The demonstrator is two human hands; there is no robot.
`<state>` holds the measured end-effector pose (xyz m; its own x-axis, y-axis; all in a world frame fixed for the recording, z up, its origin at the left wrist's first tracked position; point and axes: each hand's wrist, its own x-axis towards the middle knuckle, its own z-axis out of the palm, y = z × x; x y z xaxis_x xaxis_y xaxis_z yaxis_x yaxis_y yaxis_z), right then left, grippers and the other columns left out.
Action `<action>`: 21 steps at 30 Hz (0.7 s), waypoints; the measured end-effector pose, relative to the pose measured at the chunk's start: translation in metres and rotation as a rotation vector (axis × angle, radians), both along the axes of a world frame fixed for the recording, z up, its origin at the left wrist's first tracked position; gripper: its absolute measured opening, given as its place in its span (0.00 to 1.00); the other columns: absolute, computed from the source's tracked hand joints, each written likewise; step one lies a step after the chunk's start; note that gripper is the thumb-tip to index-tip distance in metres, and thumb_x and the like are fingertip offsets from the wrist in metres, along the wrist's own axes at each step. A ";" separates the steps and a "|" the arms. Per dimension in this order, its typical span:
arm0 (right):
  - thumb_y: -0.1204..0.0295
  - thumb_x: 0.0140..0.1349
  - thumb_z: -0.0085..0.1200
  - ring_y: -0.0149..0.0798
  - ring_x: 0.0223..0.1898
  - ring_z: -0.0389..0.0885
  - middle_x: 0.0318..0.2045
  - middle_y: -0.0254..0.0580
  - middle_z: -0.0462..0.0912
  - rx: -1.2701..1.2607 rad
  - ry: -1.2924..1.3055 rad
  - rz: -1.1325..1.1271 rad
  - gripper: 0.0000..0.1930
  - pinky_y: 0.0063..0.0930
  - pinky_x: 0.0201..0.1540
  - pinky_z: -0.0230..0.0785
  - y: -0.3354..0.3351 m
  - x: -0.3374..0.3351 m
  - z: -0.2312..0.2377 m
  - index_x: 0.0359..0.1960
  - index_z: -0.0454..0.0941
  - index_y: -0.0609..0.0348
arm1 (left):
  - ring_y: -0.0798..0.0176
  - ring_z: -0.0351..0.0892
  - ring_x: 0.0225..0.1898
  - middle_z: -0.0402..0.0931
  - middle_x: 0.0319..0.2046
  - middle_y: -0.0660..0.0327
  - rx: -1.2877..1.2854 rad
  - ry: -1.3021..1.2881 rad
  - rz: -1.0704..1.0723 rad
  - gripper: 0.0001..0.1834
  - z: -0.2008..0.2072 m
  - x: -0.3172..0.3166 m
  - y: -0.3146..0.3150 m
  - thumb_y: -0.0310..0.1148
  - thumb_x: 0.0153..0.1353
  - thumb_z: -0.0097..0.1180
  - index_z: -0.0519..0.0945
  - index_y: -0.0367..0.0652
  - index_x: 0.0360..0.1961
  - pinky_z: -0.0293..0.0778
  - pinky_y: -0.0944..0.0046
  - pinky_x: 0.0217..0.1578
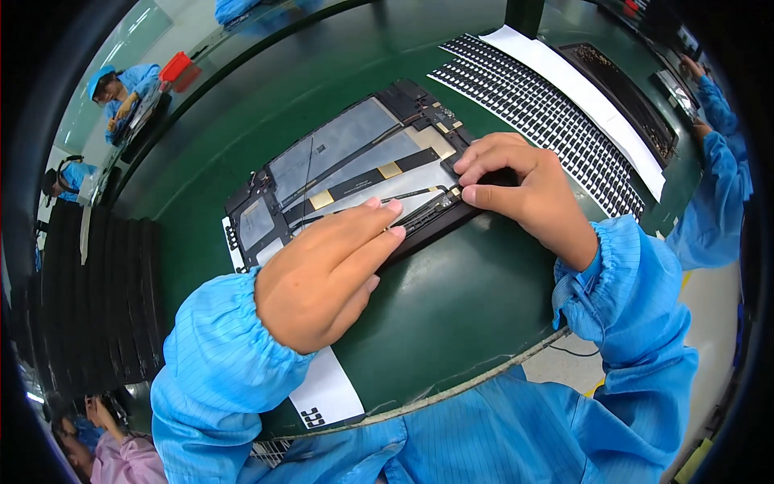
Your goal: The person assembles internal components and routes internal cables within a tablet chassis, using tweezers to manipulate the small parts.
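Observation:
An opened tablet-like device [334, 145] lies at a slant on the green table, its silver battery plates, black strips, gold patches and circuit parts exposed. My left hand [322, 270] rests over its near edge, fingers stretched out and fingertips touching beside a thin dark cable. At the device's right corner, my right hand [524, 181] has thumb and fingers drawn together in a pinch. Whatever sits between those fingertips is too small or hidden to name. A white sheet [330, 387] with a few black stickers lies under my left forearm, near the table's front edge.
Right of the device lie sheets of black stickers [548, 113], a plain white sheet [592, 101] and a black tray [621, 101] of small parts. Stacked black trays [97, 290] stand at the left. Co-workers in blue [133, 85] sit at other benches; another person's sleeve [713, 194] is at right.

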<state>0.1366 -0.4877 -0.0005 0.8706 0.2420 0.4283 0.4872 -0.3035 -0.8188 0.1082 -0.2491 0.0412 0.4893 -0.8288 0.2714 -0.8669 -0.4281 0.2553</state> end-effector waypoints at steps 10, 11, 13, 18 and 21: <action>0.74 0.48 0.54 0.35 0.37 0.73 0.35 0.43 0.75 0.320 0.208 -0.115 0.12 0.24 0.42 0.63 0.003 -0.007 -0.002 0.35 0.73 0.65 | 0.46 0.67 0.50 0.68 0.46 0.47 -0.004 -0.102 0.252 0.27 0.014 -0.036 0.036 0.21 0.34 0.58 0.70 0.32 0.43 0.64 0.51 0.49; 0.74 0.48 0.54 0.35 0.37 0.73 0.35 0.43 0.75 0.322 0.201 -0.094 0.12 0.24 0.42 0.63 0.000 -0.007 -0.007 0.35 0.73 0.65 | 0.46 0.68 0.48 0.69 0.45 0.47 -0.028 -0.126 0.357 0.26 0.009 -0.040 0.048 0.21 0.36 0.58 0.70 0.32 0.43 0.63 0.52 0.48; 0.71 0.51 0.52 0.38 0.40 0.71 0.39 0.47 0.73 0.014 0.168 -0.307 0.14 0.26 0.45 0.61 -0.004 -0.001 -0.013 0.38 0.72 0.66 | 0.46 0.69 0.46 0.70 0.43 0.47 -0.130 -0.088 0.610 0.24 0.000 -0.051 0.069 0.22 0.39 0.57 0.70 0.32 0.43 0.64 0.53 0.47; 0.67 0.54 0.50 0.41 0.45 0.67 0.43 0.50 0.69 -0.317 -0.078 -0.303 0.17 0.28 0.49 0.58 0.001 0.017 -0.034 0.40 0.70 0.69 | 0.43 0.61 0.52 0.64 0.49 0.42 -0.149 0.088 0.716 0.32 -0.044 -0.048 0.080 0.36 0.46 0.57 0.63 0.33 0.53 0.56 0.52 0.52; 0.66 0.55 0.49 0.39 0.47 0.66 0.45 0.48 0.69 -0.014 0.228 -0.281 0.19 0.28 0.50 0.57 0.003 0.015 -0.019 0.44 0.68 0.69 | 0.41 0.56 0.56 0.58 0.53 0.37 -0.278 -0.011 0.582 0.34 -0.047 -0.055 0.082 0.39 0.48 0.55 0.61 0.31 0.54 0.52 0.53 0.55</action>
<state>0.1514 -0.4851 -0.0199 0.9768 -0.0161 0.2137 0.1883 -0.4113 -0.8919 0.0528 -0.1674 -0.0054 0.8336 -0.3267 0.4453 -0.5158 -0.7486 0.4165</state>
